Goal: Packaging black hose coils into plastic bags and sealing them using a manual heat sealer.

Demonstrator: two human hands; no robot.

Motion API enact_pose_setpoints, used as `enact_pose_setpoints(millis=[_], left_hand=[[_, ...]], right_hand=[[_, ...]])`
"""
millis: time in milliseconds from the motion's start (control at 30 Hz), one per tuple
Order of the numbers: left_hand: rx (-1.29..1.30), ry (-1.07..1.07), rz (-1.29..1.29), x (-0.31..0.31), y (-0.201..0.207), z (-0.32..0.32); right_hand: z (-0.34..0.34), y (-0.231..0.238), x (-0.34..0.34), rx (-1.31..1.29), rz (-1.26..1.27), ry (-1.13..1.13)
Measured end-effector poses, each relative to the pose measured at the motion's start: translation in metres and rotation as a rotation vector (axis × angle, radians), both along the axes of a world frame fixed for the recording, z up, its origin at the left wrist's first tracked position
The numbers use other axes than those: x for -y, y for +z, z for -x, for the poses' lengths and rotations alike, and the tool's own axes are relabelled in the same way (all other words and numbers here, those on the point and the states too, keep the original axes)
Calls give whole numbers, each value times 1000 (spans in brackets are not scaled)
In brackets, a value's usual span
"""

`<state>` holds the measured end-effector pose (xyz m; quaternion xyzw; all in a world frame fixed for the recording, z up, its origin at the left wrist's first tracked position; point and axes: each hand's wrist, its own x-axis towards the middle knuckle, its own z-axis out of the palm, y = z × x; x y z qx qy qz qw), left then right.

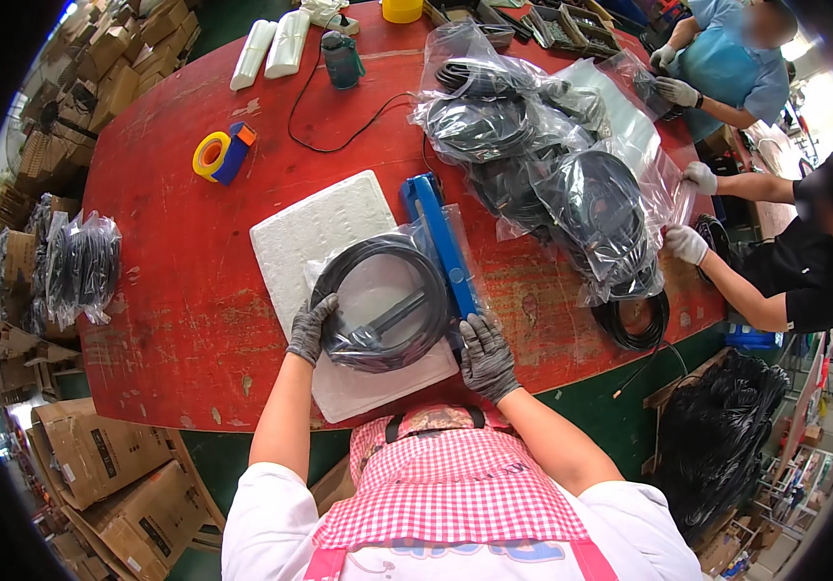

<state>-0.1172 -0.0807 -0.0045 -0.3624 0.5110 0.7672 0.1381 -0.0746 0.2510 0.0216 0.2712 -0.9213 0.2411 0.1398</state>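
A coil of black cable (429,341) in a clear plastic bag lies over a white foam board (324,218), with a dark straight piece inside the ring. My left hand (312,331), in a dark grey glove, is closed round the coil's left side. Along the coil's right runs a long blue bag sealer (439,242), and the bag's open-looking edge (474,276) extends across it. At the sealer's near end, my gloved right hand (487,358) has its fingers closed at the bag's corner; the thumb is partly hidden.
Bagged black coils (590,198) pile up on the red table (174,329) to the right. Two co-workers handle bags there. A tape dispenser (227,155), a dark bottle (342,60) and plastic rolls (271,50) stand farther back. Cardboard boxes (106,445) are at left.
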Motion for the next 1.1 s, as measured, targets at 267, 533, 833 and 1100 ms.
enact_pose_setpoints(millis=[267,533,833,1100], left_hand=[[-8,28,35,-2,3,-1],[-18,34,18,-5,10,0],[-173,51,154,-15,33,-10],[-525,271,393,21,68,-107]], right_hand=[[-2,-5,2,-12,2,-10],[1,29,4,214,197,-106],[48,130,-21,760,1170,-348],[27,86,-65,732,1044,-434]])
